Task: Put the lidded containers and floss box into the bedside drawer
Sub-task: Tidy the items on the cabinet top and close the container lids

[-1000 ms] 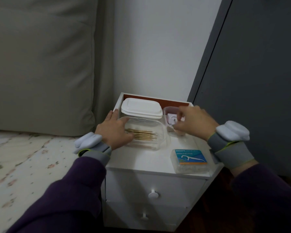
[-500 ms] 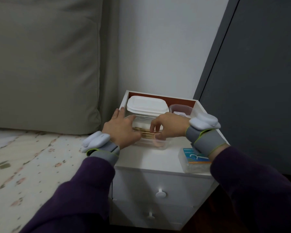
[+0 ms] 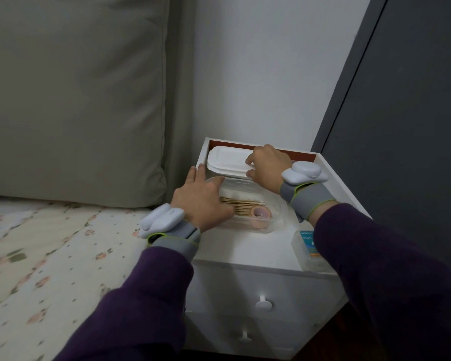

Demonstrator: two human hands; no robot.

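On top of the white bedside cabinet point(image 3: 245, 246): everything I must stow sits on this worktop; both drawers below look closed.
Clear container: the clear plastic container point(image 3: 255, 207) holding wooden sticks and a roll of tape lies in the middle of the worktop, long axis running left to right.
White lid: the white lid point(image 3: 228, 162) sits on top, behind and above the visible contents.
My left hand: the left hand point(image 3: 202, 201) is spread flat against the container's left end, fingers pointing away from me, thumb along its near side.
My right hand: the right hand point(image 3: 267, 165) curls over the lid's right edge, fingertips on top and thumb beneath, pinching it.
Floss box: the floss box point(image 3: 306, 246) lies at the worktop's front right corner, half hidden under my right sleeve, nearer my right hand.
Top drawer knob: the top drawer knob point(image 3: 263, 303) is straight below the container, towards me.
Key relation: I judge the container is bracketed end to end, so lifting needs both hands.
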